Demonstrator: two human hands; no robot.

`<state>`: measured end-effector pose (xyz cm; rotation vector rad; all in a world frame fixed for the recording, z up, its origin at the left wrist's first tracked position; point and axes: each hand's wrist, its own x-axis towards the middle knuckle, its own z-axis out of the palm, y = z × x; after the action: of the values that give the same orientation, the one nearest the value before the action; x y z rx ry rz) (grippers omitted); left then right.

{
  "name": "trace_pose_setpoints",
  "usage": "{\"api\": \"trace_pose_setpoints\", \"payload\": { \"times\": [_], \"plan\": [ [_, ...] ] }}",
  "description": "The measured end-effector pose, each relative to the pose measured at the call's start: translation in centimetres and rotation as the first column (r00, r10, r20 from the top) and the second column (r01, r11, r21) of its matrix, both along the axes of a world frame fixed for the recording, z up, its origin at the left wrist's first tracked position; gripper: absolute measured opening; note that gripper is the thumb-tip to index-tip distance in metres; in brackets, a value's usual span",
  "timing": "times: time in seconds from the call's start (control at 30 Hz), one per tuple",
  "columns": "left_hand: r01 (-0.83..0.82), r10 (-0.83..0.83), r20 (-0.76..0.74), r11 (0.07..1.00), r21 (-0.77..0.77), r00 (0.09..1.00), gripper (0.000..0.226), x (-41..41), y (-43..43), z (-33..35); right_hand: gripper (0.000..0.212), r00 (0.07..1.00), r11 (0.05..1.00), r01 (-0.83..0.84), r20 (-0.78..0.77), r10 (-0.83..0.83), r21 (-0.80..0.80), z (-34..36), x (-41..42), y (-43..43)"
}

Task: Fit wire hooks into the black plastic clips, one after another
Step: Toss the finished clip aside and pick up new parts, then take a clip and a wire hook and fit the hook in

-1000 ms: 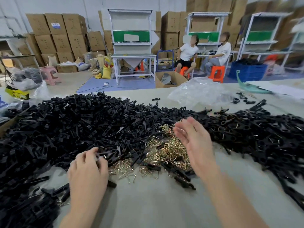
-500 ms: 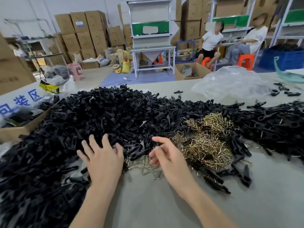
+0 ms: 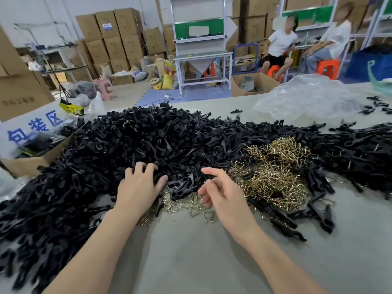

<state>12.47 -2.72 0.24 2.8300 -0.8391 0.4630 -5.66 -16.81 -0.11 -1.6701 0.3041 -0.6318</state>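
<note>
A big heap of black plastic clips [image 3: 148, 143] covers the left and middle of the table. To the right of it lies a heap of brass-coloured wire hooks [image 3: 273, 172], and a small scatter of hooks [image 3: 191, 205] lies near the front. My left hand [image 3: 139, 188] rests on the clip heap with its fingers spread and the tips bent into the clips. My right hand [image 3: 221, 193] hovers just above the small scatter with the index finger pointing left and the other fingers loosely curled. It holds nothing that I can see. More black clips [image 3: 360, 149] spread out to the right.
The grey table [image 3: 201, 257] is bare in front of me. A crumpled clear plastic bag [image 3: 307, 98] lies at the back right. A cardboard box [image 3: 27, 164] stands at the left edge. Two people [image 3: 280, 43] sit on orange stools beyond the table.
My right hand came left from the large hook heap to the small scatter. My left hand slid further up onto the clip heap and bent its fingertips. The view turned left.
</note>
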Motion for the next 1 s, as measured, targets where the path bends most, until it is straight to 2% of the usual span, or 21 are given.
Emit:
{"api": "trace_pose_setpoints", "payload": {
  "times": [0.1, 0.17, 0.27, 0.37, 0.43, 0.47, 0.6, 0.7, 0.8, 0.9, 0.97, 1.0],
  "plan": [
    [0.029, -0.028, -0.021, 0.999, 0.043, 0.999, 0.046, 0.1, -0.1, 0.6, 0.032, 1.0, 1.0, 0.005, 0.001, -0.005, 0.003, -0.1, -0.1, -0.1],
    [0.07, -0.07, -0.009, 0.998, 0.0, 0.998, 0.035, 0.0, 0.1, 0.9, 0.033, 1.0, 1.0, 0.008, 0.003, -0.008, 0.009, -0.1, -0.2, -0.1],
    [0.092, -0.102, -0.023, 0.963, -0.253, 0.995, 0.02, 0.0, 0.6, 1.8, 0.034, 1.0, 1.0, 0.003, 0.01, -0.003, 0.03, -0.2, -0.2, -0.2],
    [0.083, -0.122, -0.044, 0.855, -0.512, 0.992, 0.017, 0.1, 1.0, 3.5, 0.033, 1.0, 0.999, 0.0, 0.011, -0.001, 0.04, -0.3, -0.2, -0.3],
    [0.077, -0.142, -0.06, 0.791, -0.607, 0.988, 0.016, -0.1, 1.1, 4.1, 0.033, 1.0, 0.999, -0.002, 0.011, 0.002, 0.045, -0.3, -0.2, -0.3],
    [0.066, -0.15, -0.083, 0.782, -0.62, 0.985, 0.015, -0.3, 1.1, 4.2, 0.034, 1.0, 0.999, -0.003, 0.013, 0.002, 0.046, -0.2, -0.2, -0.3],
    [0.053, -0.177, -0.18, 0.841, -0.538, 0.968, 0.013, -1.2, 1.1, 2.8, 0.033, 1.0, 0.999, 0.001, 0.014, -0.002, 0.052, -0.2, -0.3, -0.3],
    [0.072, -0.211, -0.166, 0.799, -0.597, 0.963, 0.011, -1.9, 1.5, 2.6, 0.034, 1.0, 0.998, 0.004, 0.017, -0.005, 0.057, -0.1, -0.4, -0.2],
    [0.041, -0.215, -0.13, 0.644, -0.764, 0.968, 0.012, -3.2, 1.8, 3.5, 0.034, 1.0, 0.998, 0.0, 0.022, -0.001, 0.064, 0.0, -0.4, -0.1],
    [-0.026, -0.269, -0.135, 0.373, -0.928, 0.954, 0.017, -6.2, 0.6, 3.8, 0.031, 0.999, 0.995, -0.021, 0.034, 0.018, 0.095, 0.2, -0.3, -0.1],
    [-0.16, -0.476, -0.235, 0.195, -0.968, 0.847, 0.019, -8.5, -1.1, 3.4, 0.028, 0.997, 0.989, -0.07, 0.036, 0.065, 0.127, 0.4, -0.2, 0.1],
    [-0.283, -0.618, -0.29, 0.111, -0.953, 0.731, 0.019, -9.6, -1.9, 3.4, 0.027, 0.994, 0.983, -0.103, 0.037, 0.098, 0.151, 0.5, -0.2, 0.1]
  ]
}}
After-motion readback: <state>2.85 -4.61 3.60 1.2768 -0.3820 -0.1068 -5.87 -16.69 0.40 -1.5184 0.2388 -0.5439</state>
